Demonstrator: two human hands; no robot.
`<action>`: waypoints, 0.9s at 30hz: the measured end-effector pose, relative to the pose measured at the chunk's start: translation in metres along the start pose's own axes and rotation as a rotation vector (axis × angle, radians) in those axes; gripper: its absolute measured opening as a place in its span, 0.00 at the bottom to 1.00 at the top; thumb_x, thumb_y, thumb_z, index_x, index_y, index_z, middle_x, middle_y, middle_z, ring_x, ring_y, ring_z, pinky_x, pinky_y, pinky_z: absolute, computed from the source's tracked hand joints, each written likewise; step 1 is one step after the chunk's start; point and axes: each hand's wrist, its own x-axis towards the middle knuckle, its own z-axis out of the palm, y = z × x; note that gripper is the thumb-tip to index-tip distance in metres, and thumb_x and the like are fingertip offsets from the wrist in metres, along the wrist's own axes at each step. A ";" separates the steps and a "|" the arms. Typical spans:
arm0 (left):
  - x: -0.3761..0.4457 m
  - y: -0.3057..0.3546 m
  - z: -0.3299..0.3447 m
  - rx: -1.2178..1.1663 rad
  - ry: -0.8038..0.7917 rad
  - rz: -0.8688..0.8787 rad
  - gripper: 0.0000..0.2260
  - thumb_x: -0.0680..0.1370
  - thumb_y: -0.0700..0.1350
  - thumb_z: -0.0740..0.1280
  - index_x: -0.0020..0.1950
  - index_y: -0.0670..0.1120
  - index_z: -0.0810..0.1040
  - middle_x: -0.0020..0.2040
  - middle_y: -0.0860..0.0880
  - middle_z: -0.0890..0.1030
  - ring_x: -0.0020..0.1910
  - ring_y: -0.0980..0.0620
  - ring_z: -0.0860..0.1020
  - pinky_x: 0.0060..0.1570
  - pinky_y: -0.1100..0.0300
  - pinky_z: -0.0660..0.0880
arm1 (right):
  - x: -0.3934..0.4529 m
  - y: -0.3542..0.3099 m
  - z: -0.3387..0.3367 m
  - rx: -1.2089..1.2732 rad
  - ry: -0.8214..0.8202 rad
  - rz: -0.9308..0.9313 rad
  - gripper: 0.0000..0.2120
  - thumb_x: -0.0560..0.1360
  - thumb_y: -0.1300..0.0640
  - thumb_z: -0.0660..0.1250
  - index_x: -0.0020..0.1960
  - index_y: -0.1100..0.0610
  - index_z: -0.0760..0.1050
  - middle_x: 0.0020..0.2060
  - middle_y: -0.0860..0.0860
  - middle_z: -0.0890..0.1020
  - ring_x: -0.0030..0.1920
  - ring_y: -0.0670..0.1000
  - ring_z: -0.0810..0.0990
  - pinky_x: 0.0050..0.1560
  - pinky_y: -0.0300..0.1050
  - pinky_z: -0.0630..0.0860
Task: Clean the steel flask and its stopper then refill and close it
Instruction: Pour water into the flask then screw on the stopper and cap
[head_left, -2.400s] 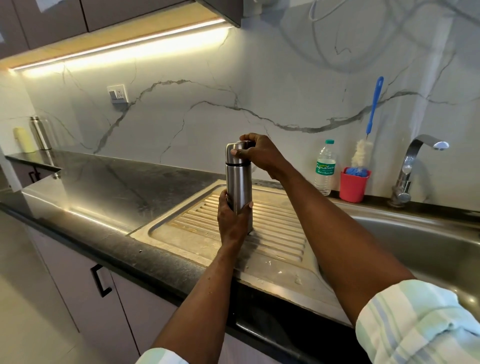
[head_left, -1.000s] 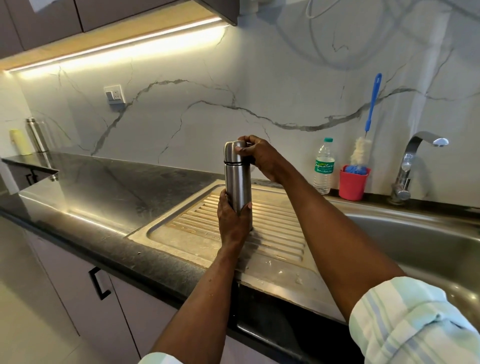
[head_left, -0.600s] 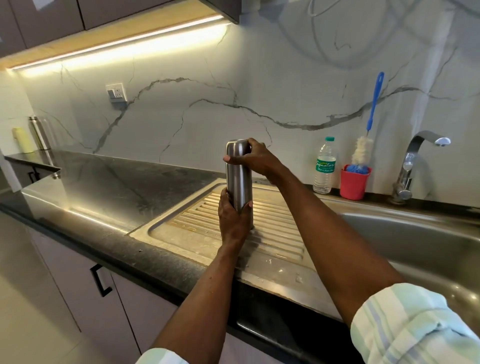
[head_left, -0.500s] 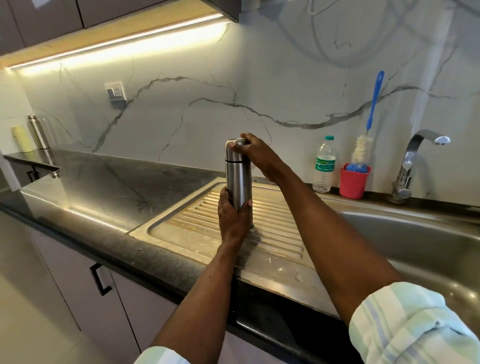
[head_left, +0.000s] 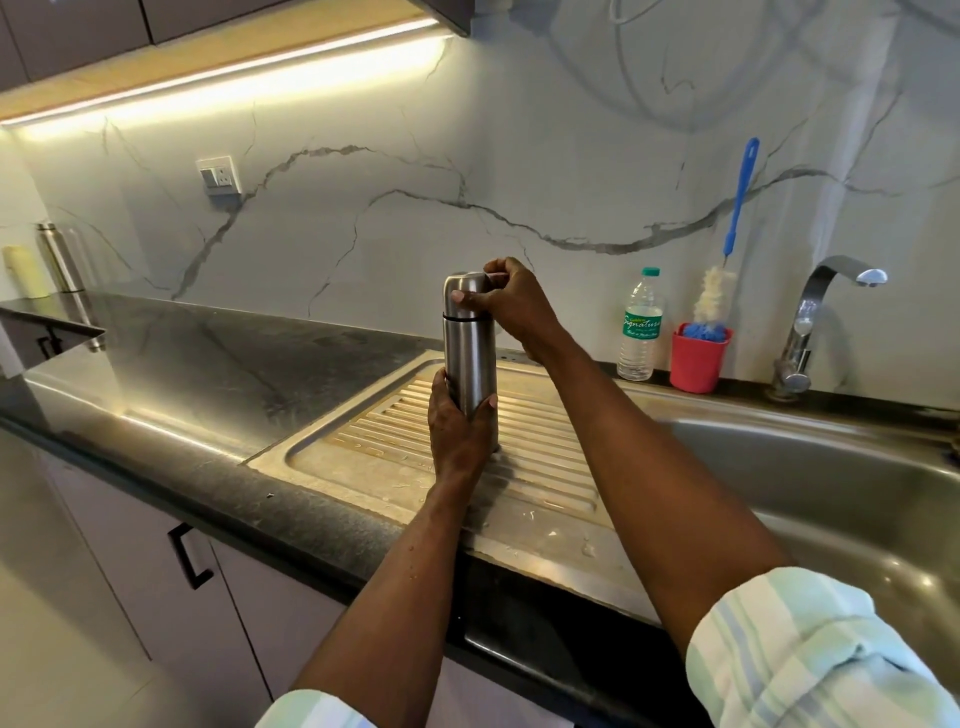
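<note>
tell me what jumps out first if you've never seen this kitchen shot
The steel flask standing upright on the ribbed drainboard, with the left hand gripping its base and the right hand curled round its cap. Next, the red cup with a blue-handled brush against the marble wall, between a water bottle and the tap.

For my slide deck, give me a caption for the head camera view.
Left hand steadies the steel flask on the draining board; right hand grips its cap.
</note>
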 end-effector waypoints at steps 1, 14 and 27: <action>0.000 0.000 0.000 -0.002 0.000 -0.001 0.32 0.75 0.48 0.73 0.75 0.49 0.63 0.65 0.46 0.74 0.61 0.48 0.75 0.58 0.52 0.76 | 0.001 0.000 0.001 -0.037 -0.007 0.001 0.35 0.68 0.49 0.77 0.69 0.58 0.66 0.65 0.57 0.72 0.61 0.54 0.75 0.56 0.44 0.75; -0.001 0.002 -0.001 -0.032 -0.016 -0.003 0.30 0.75 0.47 0.73 0.74 0.50 0.63 0.64 0.47 0.75 0.59 0.50 0.75 0.52 0.58 0.73 | 0.004 -0.009 -0.008 -0.045 -0.099 0.015 0.33 0.73 0.52 0.74 0.72 0.60 0.64 0.63 0.54 0.74 0.61 0.52 0.73 0.56 0.43 0.69; -0.002 0.005 -0.003 -0.056 -0.028 -0.019 0.33 0.74 0.45 0.74 0.75 0.49 0.62 0.65 0.46 0.74 0.62 0.48 0.75 0.57 0.54 0.75 | 0.001 -0.010 0.000 -0.231 -0.021 -0.056 0.35 0.69 0.50 0.77 0.69 0.60 0.66 0.62 0.56 0.76 0.58 0.53 0.75 0.57 0.47 0.74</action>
